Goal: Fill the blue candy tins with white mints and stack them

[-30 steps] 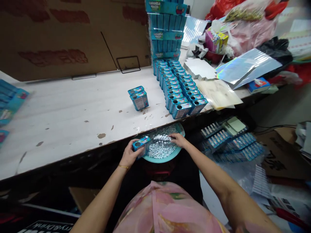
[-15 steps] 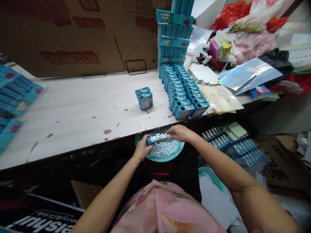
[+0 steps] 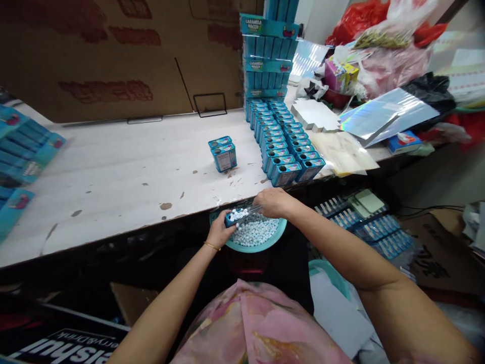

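My left hand (image 3: 220, 230) is closed round a small blue tin (image 3: 229, 220), tilted over the left side of a teal bowl (image 3: 280, 235). White candies (image 3: 255, 232) fill the bowl. In my right hand (image 3: 271, 202) is a clear scoop (image 3: 254, 209), its fingers wrapped round the near end. The scoop points at the mouth of the tin, and white candies lie on its tip. Two blue tins (image 3: 225, 157) stand together on the white table (image 3: 132, 172) beyond the bowl.
Two long rows of blue tins (image 3: 286, 173) stand right of centre, with stacked display boxes (image 3: 252, 65) behind. A large cardboard box (image 3: 113, 60) backs the table. More display boxes (image 3: 28, 146) sit far left. Plastic bags (image 3: 401, 71) and sheets (image 3: 386, 114) crowd the right.
My right hand has moved slightly left and up, and the scoop is tilted more. Fewer candies show on the scoop, now close to the tin.
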{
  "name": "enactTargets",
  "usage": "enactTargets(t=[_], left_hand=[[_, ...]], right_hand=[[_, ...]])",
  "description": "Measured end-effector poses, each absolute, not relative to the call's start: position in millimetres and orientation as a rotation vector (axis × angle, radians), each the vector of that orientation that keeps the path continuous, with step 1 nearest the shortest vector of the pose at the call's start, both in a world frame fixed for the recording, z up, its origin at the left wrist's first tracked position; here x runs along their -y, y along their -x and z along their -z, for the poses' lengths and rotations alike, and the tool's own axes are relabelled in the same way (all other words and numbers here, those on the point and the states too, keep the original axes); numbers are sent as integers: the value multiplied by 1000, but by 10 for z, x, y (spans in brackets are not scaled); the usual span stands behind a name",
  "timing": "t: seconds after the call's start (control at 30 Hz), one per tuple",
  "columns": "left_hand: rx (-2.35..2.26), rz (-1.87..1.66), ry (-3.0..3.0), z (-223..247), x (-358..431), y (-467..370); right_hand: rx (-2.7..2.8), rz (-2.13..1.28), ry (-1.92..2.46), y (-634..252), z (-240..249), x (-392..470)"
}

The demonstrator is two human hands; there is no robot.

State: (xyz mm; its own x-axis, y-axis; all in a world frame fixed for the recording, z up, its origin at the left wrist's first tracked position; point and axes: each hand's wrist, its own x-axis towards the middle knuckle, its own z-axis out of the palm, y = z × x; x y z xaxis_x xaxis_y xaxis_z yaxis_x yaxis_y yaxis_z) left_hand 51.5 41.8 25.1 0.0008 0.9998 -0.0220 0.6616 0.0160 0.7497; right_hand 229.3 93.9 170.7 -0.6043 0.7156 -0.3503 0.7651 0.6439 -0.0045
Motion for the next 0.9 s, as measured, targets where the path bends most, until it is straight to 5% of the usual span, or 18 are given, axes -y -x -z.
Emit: enactTargets(t=[0.37,0.7,0.9], left_hand=[[-1656,-909,-1624,-276,-397,-497],[-1469,-1117,-891,100,-464,-491],[-1311,-1151,-779,132,-483,-685]], right_hand=[[-2638,179,-1262,-2581,-1623,-810],[-2375,655,-1732,-2738,-49,-871],[-2361,914,-1866,-2438,360,-901]])
